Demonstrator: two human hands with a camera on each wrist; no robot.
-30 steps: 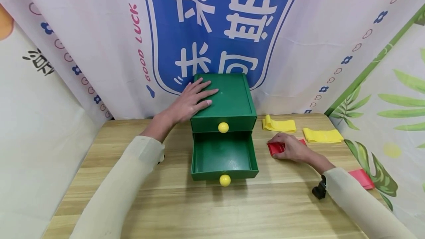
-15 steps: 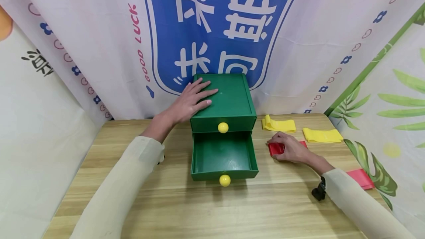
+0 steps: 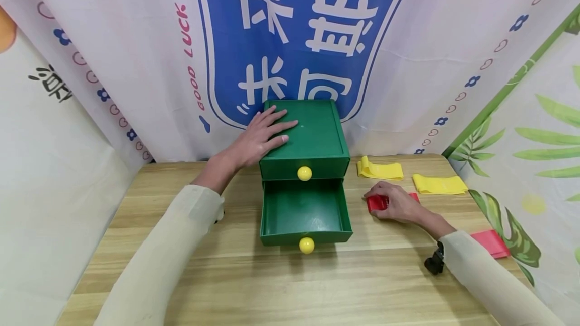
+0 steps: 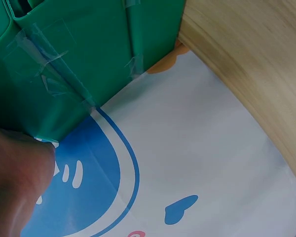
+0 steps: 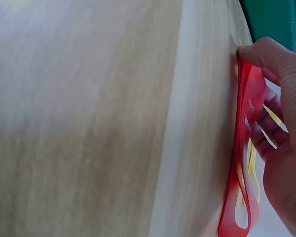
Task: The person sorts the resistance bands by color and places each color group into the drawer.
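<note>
Red band [image 3: 378,203] is on the R side of the table [image 3: 226,275], near the green cabinet [image 3: 317,135] but apart from it. Its cabinet-side end is pinched btwn thumb & fingers of the R hand [image 3: 397,203]; R wrist view shows the other end as a loose loop. Can't tell if any of it is off the tabletop. Vs. the last sec., next to no change: band, both hands & cabinet all in the same spots, so prob. a short hold w/ grip made, band not yet carried off. L hand [image 3: 260,140] lies flat on the cabinet top, fingers straight & spread, gripping nothing, prob. steadying it. Lower drawer [image 3: 281,240] is pulled out, upper drawer [image 3: 276,170] pushed in. Farther out: one yellow band [image 3: 385,171] just behind the R hand, a 2nd yellow band [image 3: 439,184] to its R, & a pinkish band [image 3: 491,244] by the R sleeve [image 3: 489,275]. Printed curtain [image 3: 136,54] at back.
</note>
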